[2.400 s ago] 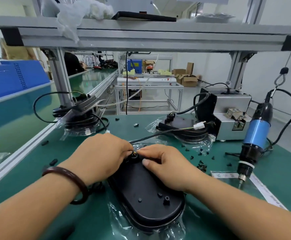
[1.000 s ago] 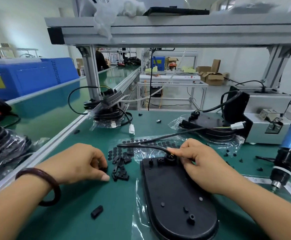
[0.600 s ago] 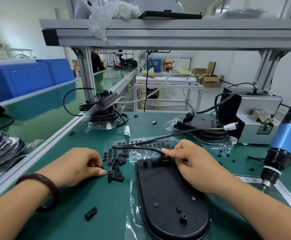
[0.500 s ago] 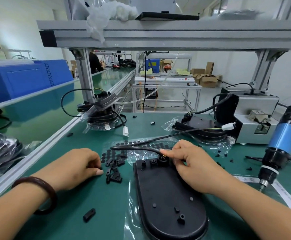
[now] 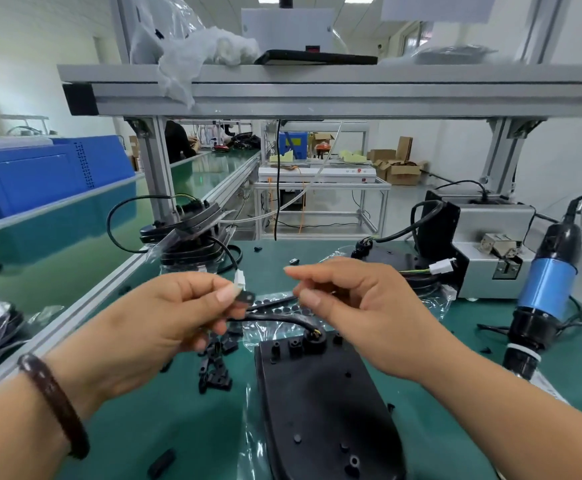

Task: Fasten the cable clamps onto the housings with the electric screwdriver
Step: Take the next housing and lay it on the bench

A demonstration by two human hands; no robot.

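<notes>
The cable clamp (image 5: 246, 296), a small flat tab of black plastic, is pinched between the thumb and fingers of the left hand (image 5: 158, 323), held up above the bench (image 5: 178, 420) at about eleven o'clock from the housing (image 5: 320, 403). The housing is a matte black oval shell with short moulded posts. It lies on crinkled clear film on the green mat, and a glossy black cable (image 5: 275, 318) curves out of its far end. The right hand (image 5: 369, 313) hovers at the housing's twelve o'clock, fingers loosely bent and apart, gripping nothing. Loose clamps (image 5: 215, 370) lie heaped at nine o'clock. At three o'clock hangs the electric screwdriver (image 5: 545, 289), with a blue barrel and a black nose. A grey aluminium shelf (image 5: 317, 95) runs overhead, and beyond it are white walls and cardboard boxes (image 5: 398, 164).
</notes>
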